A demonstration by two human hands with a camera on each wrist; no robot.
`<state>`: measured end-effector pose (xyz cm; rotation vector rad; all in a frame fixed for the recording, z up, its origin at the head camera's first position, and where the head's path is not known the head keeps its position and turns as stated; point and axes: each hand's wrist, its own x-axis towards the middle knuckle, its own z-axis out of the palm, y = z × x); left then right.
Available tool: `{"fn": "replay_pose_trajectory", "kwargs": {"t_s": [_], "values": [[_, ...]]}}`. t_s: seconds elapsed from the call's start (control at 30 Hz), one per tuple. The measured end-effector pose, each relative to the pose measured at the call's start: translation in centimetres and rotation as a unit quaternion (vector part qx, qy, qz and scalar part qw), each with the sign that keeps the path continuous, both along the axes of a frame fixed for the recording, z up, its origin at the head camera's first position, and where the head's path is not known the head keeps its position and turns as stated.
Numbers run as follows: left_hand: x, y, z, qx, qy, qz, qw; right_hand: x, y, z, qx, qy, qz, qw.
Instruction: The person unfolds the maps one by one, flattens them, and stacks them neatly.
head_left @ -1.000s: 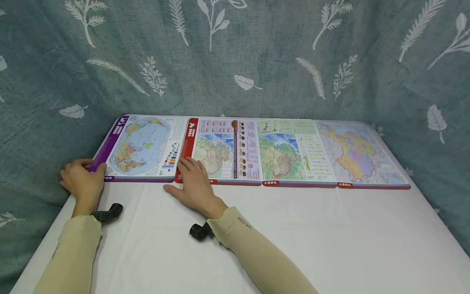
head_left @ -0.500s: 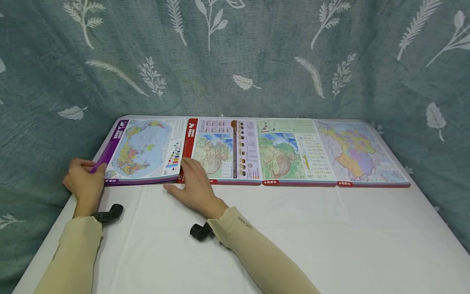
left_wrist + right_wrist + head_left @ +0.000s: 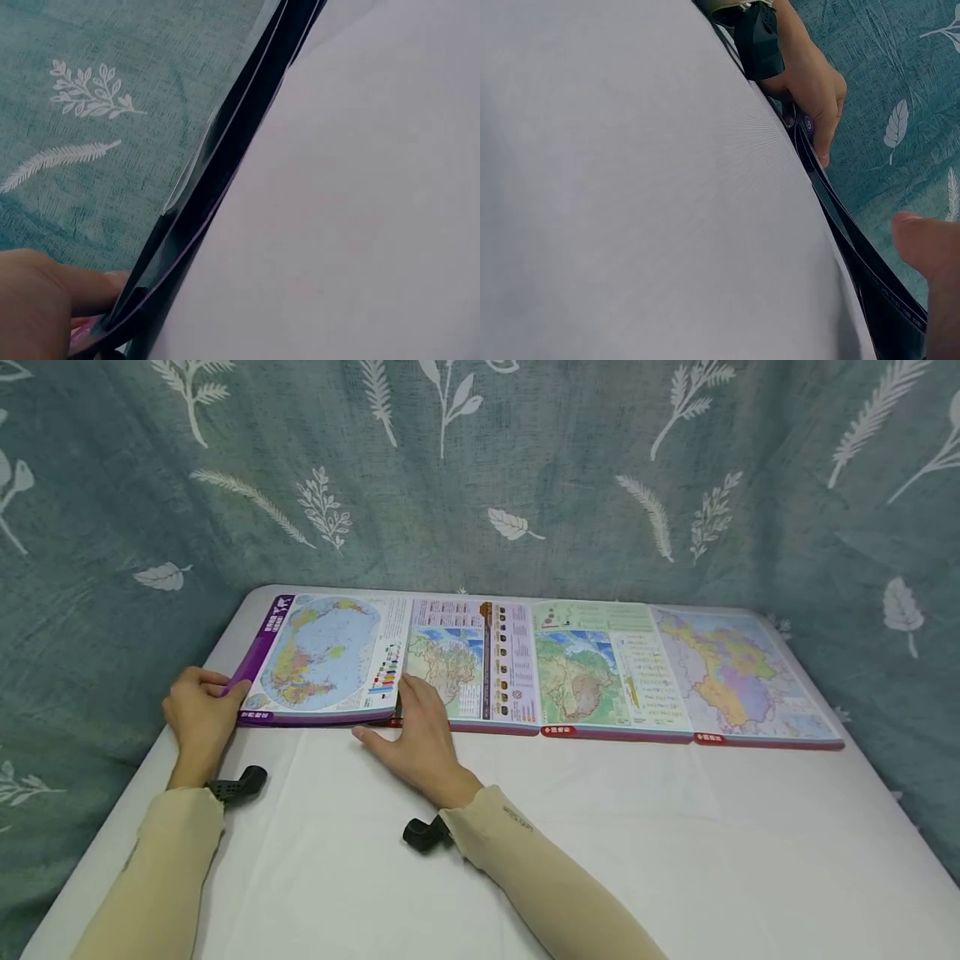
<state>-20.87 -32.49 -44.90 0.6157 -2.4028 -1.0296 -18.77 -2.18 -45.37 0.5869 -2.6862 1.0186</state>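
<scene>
A world map sheet (image 3: 330,643) with a purple left band lies at the left end of a row of maps. My left hand (image 3: 202,714) pinches its near left corner, thumb on top; in the left wrist view the fingers (image 3: 45,300) meet the dark edge. The sheet's right side overlaps a relief map (image 3: 442,672) and hides most of its red band. My right hand (image 3: 423,743) rests at the world map's near right corner, fingers extended over the relief map. Its thumb (image 3: 919,236) stands apart in the right wrist view.
Another green relief map (image 3: 577,677) and a coloured regional map (image 3: 735,672) continue the row rightward. They lie on a white-covered table (image 3: 600,827) against a teal leaf-print curtain (image 3: 570,485). Both wrists wear black camera mounts (image 3: 243,781).
My left hand has shifted the world map to the right, so it now covers the red band of the neighbouring map. My right hand has moved slightly right, and the view has shifted a little.
</scene>
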Motion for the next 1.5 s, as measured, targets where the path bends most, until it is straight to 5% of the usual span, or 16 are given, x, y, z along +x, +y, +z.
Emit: {"fn": "replay_pose_trajectory", "kwargs": {"t_s": [0.97, 1.5], "values": [[0.5, 5.7, -0.2, -0.004, 0.010, -0.126, 0.9920, 0.3, 6.8, -0.4, -0.014, 0.020, -0.044, 0.9987], [0.7, 7.9, -0.5, -0.014, 0.021, -0.163, 0.9863, 0.8, 9.8, -0.2, -0.004, 0.010, -0.056, 0.9984]]}}
